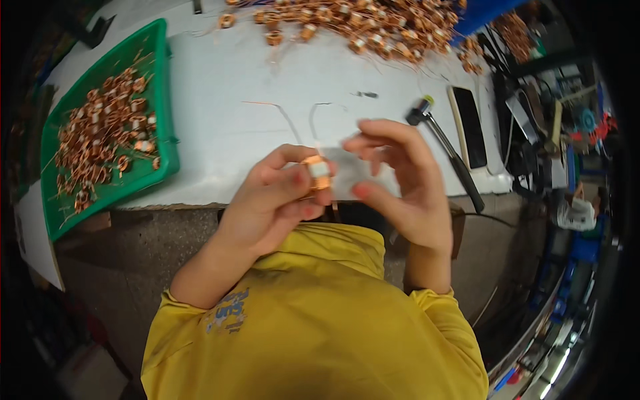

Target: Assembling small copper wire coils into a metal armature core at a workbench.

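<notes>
Between the thumb and fingers of my left hand [277, 190] is a small copper wire coil [319, 175] with a white patch on its side. Two thin wire leads rise from the coil, spreading apart over the white tabletop [227, 133]; the left one has a copper-coloured end. My right hand [403, 180] hovers just to the right of the coil, its fingers curved and apart, slightly blurred, with nothing in them. My fingertips there do not touch the coil.
A green tray [170, 133] full of similar coils stands on the left. More coils [393, 30] lie heaped along the far side. To the right lie a hammer [453, 157] and a smartphone [469, 127]. The table's near edge [193, 205] runs beneath my wrists.
</notes>
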`<action>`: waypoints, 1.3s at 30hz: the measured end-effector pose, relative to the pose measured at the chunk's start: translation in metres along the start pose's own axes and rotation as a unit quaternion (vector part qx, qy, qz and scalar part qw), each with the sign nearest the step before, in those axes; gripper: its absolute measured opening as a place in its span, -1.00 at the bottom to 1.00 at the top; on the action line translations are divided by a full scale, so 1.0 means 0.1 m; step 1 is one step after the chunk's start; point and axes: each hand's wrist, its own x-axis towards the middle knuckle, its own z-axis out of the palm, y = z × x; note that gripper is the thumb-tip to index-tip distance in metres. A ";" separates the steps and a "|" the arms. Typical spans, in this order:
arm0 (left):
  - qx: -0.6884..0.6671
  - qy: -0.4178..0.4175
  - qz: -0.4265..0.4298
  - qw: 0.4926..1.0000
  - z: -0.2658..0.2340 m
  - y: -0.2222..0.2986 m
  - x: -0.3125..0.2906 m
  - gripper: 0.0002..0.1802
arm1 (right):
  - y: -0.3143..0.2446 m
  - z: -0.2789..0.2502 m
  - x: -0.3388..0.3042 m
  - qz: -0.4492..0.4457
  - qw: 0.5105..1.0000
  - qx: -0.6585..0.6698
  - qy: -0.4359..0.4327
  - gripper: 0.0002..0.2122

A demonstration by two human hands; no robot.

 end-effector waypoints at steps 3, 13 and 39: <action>0.025 -0.023 -0.007 0.999 -0.04 -0.06 0.00 -0.72 | 0.12 0.12 -0.04 -0.052 0.995 0.076 -0.029 -0.26; 0.008 -0.056 -0.075 0.996 -0.02 -0.10 -0.01 -0.75 | 0.26 0.24 -0.12 -0.108 0.981 0.160 -0.006 -0.09; 0.089 0.013 -0.048 0.995 0.23 -0.23 0.01 -0.71 | 0.43 0.09 -0.22 -0.074 0.985 0.157 0.018 -0.03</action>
